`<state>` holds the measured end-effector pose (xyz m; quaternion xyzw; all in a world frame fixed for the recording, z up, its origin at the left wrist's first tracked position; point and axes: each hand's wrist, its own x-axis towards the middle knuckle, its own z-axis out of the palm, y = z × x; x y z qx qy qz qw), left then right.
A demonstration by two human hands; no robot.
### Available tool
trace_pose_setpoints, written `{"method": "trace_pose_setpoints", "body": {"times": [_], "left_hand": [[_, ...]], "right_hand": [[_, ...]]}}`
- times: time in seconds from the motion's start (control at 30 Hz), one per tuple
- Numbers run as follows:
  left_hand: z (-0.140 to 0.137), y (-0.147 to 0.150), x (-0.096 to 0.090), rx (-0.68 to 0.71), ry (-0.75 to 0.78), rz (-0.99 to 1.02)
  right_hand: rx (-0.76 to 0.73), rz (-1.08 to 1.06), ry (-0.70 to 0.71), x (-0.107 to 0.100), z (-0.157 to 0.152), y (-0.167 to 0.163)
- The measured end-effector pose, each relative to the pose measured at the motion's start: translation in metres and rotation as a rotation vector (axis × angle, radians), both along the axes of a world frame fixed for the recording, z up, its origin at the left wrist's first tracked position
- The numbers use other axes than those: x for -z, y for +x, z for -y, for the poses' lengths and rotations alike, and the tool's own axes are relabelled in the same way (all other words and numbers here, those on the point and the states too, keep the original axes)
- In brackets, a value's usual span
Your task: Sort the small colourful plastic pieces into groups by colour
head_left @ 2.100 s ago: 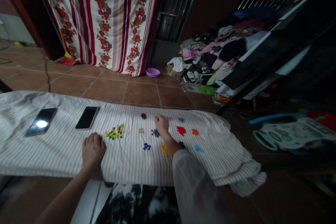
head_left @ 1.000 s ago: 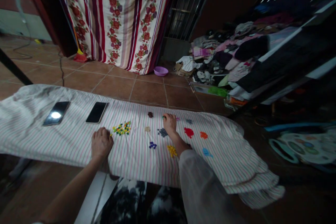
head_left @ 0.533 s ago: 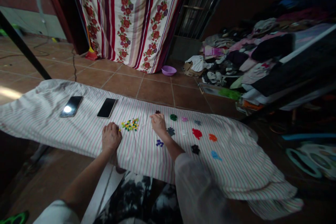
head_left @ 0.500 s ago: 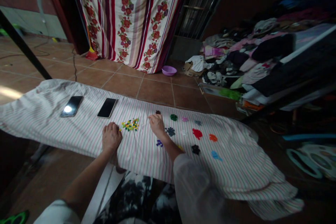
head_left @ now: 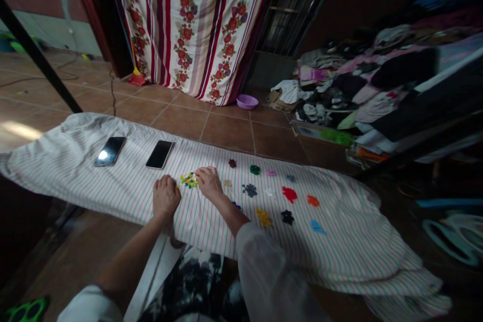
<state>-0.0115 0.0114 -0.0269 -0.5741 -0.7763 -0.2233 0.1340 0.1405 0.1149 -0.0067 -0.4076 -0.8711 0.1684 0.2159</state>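
Left hand palm down, fingers bent; right hand palm down, fingertips angled left. Both forearms stretched forward, hands near, not touching.

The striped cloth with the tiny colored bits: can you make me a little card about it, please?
Surface: striped cloth
Left hand: left hand on the cloth, beside the mixed pile
Right hand: right hand at the mixed pile's right edge; grip unclear
One-color piles: red pile, orange pile, black pile, and more
Phones: shiny phone and dark phone, on the cloth's left part
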Motion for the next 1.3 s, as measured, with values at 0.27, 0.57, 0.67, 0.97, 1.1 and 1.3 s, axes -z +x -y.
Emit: {"method": "trace_pose_setpoints", "body": {"times": [0.27, 0.57, 0.67, 0.97, 1.1, 1.3], "left_hand": [[0.000, 0.001, -0.003, -0.002, 0.009, 0.015], [0.001, 0.002, -0.004, 0.002, -0.003, 0.050], [0.001, 0.002, -0.004, 0.001, -0.004, 0.063], [0.000, 0.002, -0.006, 0.000, -0.019, 0.059], [0.001, 0.002, -0.006, 0.002, -0.014, 0.058], [0.001, 0.002, -0.006, 0.001, -0.008, 0.028]], "right_hand": [[0.034, 0.145, -0.011, -0.004, -0.002, -0.016], [0.091, 0.139, -0.032, -0.006, -0.001, -0.032], [0.111, 0.119, -0.045, -0.006, -0.002, -0.035], [0.076, 0.047, -0.023, -0.002, -0.004, -0.033], [0.089, -0.002, -0.017, -0.001, -0.002, -0.029], [0.131, -0.046, 0.025, 0.000, -0.003, -0.016]]}}
